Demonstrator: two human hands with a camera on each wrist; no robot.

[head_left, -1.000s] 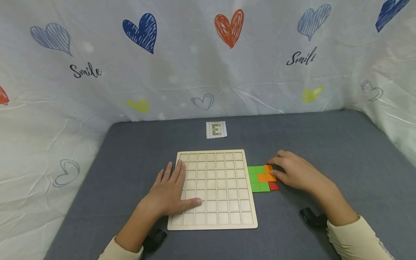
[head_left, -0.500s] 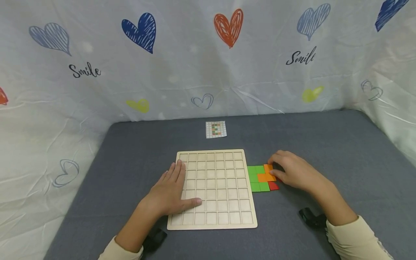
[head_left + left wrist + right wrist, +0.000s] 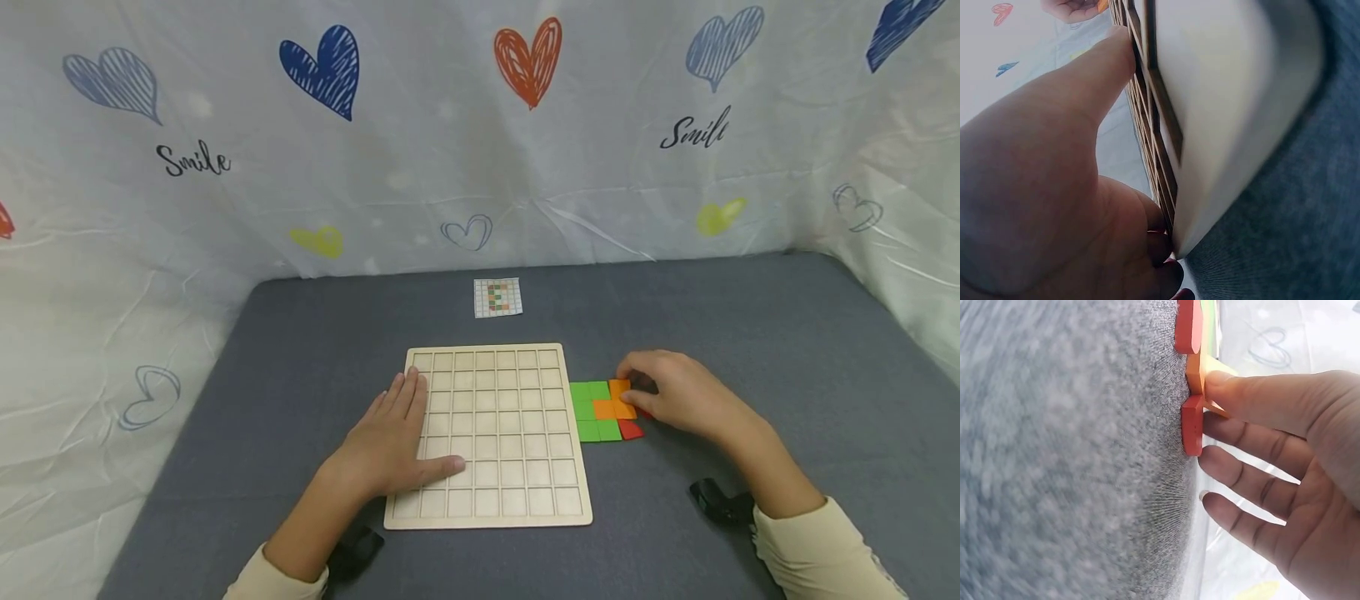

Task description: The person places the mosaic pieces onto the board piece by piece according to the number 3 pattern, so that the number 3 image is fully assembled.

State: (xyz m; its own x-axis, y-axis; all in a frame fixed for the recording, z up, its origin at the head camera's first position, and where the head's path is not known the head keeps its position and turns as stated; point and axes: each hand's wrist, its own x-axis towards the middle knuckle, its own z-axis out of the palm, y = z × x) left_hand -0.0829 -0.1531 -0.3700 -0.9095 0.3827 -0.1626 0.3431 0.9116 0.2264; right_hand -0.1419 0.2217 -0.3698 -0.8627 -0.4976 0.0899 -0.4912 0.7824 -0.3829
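In the head view, my left hand (image 3: pixel 390 437) lies flat on the left side of a pale wooden grid board (image 3: pixel 513 425), fingers straight and thumb spread across the squares. Right of the board, my right hand (image 3: pixel 678 392) pinches an orange tile (image 3: pixel 619 388) between thumb and index finger. Other tiles lie flat against each other there: several green tiles (image 3: pixel 588 432), more orange ones and a red tile (image 3: pixel 630 428). In the right wrist view, a second red tile (image 3: pixel 1192 428) sits close to my fingertips, while the remaining fingers are loosely bent.
A small printed card (image 3: pixel 498 298) with a coloured grid pattern lies behind the board on the grey cloth-covered table (image 3: pixel 337 325). A white curtain (image 3: pixel 420 150) with hearts hangs along the table's far side.
My right hand has shifted slightly, and a second red tile now shows beneath it. The left fingers have drawn closer together; the board stays in place.
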